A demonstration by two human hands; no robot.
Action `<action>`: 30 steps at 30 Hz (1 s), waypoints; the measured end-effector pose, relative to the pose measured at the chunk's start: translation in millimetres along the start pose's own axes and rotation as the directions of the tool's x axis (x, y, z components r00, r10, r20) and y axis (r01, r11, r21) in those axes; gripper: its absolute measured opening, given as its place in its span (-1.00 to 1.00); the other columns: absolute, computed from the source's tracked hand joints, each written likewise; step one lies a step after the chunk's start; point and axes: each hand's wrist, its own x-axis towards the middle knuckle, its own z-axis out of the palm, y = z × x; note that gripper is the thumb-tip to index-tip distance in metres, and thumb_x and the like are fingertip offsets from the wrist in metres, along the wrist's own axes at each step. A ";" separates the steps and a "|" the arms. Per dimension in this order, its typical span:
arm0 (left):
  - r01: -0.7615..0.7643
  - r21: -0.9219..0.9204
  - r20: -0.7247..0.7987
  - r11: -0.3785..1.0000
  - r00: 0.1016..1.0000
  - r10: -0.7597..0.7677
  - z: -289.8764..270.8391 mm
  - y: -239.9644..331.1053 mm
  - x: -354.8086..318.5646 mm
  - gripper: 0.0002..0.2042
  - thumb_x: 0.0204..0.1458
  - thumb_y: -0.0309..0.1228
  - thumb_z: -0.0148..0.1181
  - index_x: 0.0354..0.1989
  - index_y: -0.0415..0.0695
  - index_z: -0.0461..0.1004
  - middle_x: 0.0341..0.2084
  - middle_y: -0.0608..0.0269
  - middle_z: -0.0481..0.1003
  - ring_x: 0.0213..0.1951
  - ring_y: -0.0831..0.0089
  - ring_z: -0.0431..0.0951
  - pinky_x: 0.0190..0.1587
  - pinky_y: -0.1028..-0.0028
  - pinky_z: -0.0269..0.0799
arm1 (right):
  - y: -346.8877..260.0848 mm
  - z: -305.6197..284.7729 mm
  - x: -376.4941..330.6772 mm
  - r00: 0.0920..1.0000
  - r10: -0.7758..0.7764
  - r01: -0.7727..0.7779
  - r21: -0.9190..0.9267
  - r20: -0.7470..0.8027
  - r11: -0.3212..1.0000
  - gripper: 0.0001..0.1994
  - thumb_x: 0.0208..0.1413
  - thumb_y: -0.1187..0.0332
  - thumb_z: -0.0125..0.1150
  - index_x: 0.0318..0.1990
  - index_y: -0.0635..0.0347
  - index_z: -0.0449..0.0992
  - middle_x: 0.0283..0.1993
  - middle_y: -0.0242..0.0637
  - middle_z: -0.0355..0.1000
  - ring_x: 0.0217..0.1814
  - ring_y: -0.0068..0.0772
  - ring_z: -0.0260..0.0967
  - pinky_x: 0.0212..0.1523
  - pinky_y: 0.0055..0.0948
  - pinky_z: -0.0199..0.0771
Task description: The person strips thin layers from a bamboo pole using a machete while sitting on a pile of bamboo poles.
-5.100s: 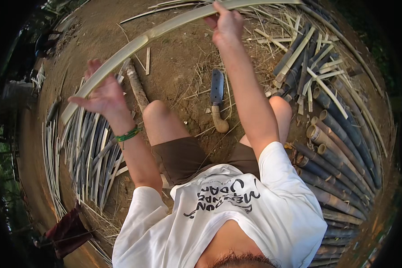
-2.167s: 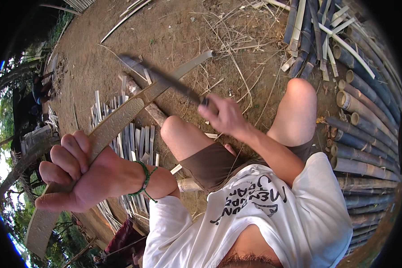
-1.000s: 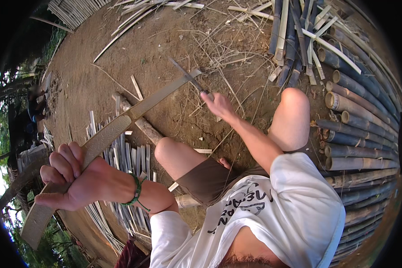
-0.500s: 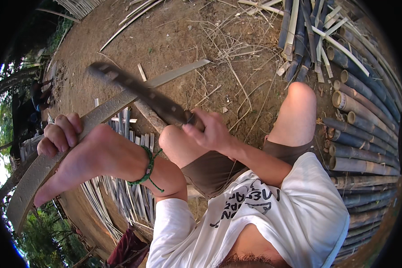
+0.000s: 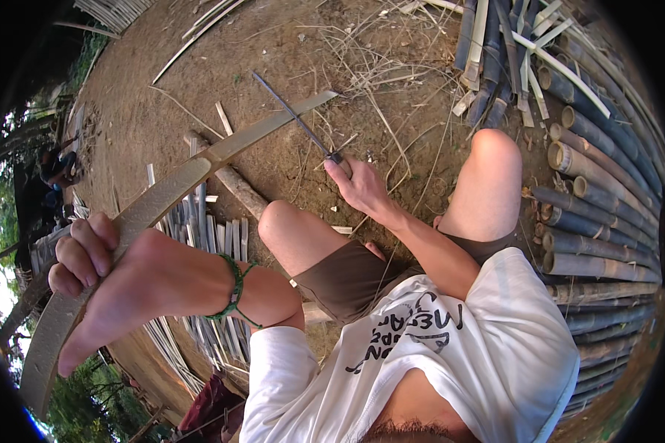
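Ground (image 5: pixel 273 55): soft daylight, moderately bright, shadows faint.
Trees (image 5: pixel 1 221), nine o'clock: dark against blown-out white sky, bluish fringing at the edge.
Distant figure (image 5: pixel 55 168), ten o'clock: dim, details soft.
Knife (image 5: pixel 294 117): outline fairly crisp.
Bamboo poles (image 5: pixel 606 277), three o'clock: bent by fisheye distortion.
Rim: black vignette, heaviest in the corners.

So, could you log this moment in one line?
left hand: grips bamboo strip | right hand: holds knife, blade across strip, contact unclear | around: bamboo poles at right, slats at left
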 end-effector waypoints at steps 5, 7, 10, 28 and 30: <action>-0.035 -0.020 0.048 0.999 0.998 0.036 -11.3 -4.1 11.6 -0.22 0.00 0.54 -0.55 -0.67 -0.03 0.06 -0.77 0.41 -0.01 -0.68 0.52 -0.12 -0.60 0.50 -0.20 | -45.9 14.2 -16.9 0.935 -0.352 0.349 -0.067 -0.034 0.935 -0.37 0.19 -0.35 -0.14 -0.50 0.08 0.38 -0.76 -0.53 0.19 -0.79 -0.57 0.15 -0.82 -0.42 0.11; -0.058 0.040 0.022 0.997 0.998 0.057 -5.8 -2.4 10.6 -0.23 0.03 0.52 -0.55 -0.67 -0.03 0.07 -0.78 0.40 -0.01 -0.69 0.52 -0.12 -0.61 0.50 -0.20 | -9.0 24.1 -8.2 0.960 -0.278 0.279 -0.036 0.026 0.960 -0.40 0.20 -0.33 -0.15 -0.50 0.03 0.36 -0.75 -0.55 0.18 -0.80 -0.61 0.11 -0.83 -0.45 0.04; -0.008 -0.028 0.033 1.000 0.999 0.008 9.6 -8.4 4.6 -0.24 0.06 0.49 -0.57 -0.68 -0.03 0.06 -0.79 0.40 -0.01 -0.69 0.52 -0.11 -0.62 0.51 -0.19 | 80.7 3.6 48.6 0.942 0.332 -0.334 -0.160 -0.037 0.929 -0.42 0.23 -0.30 -0.18 -0.55 -0.03 0.34 -0.74 -0.61 0.11 -0.81 -0.67 -0.01 -0.84 -0.50 -0.08; -0.060 0.136 0.007 0.989 0.998 0.060 -1.6 -27.5 44.6 -0.21 -0.09 0.59 -0.61 -0.66 -0.01 -0.03 -0.79 0.36 -0.06 -0.69 0.48 -0.12 -0.64 0.50 -0.20 | 83.8 30.8 57.4 0.988 0.124 -0.121 -0.031 0.092 0.992 -0.35 0.17 -0.40 -0.20 -0.46 0.06 0.34 -0.70 -0.63 0.04 -0.77 -0.67 -0.07 -0.80 -0.51 -0.04; -0.057 0.182 0.015 0.982 0.998 0.055 -5.5 -22.9 52.1 -0.20 -0.12 0.61 -0.60 -0.67 -0.01 -0.03 -0.79 0.37 -0.07 -0.68 0.50 -0.13 -0.63 0.51 -0.20 | 69.2 38.9 50.1 0.971 -0.216 0.216 0.011 0.101 0.976 -0.38 0.18 -0.38 -0.21 -0.43 0.03 0.35 -0.70 -0.62 0.08 -0.77 -0.68 -0.05 -0.83 -0.52 -0.07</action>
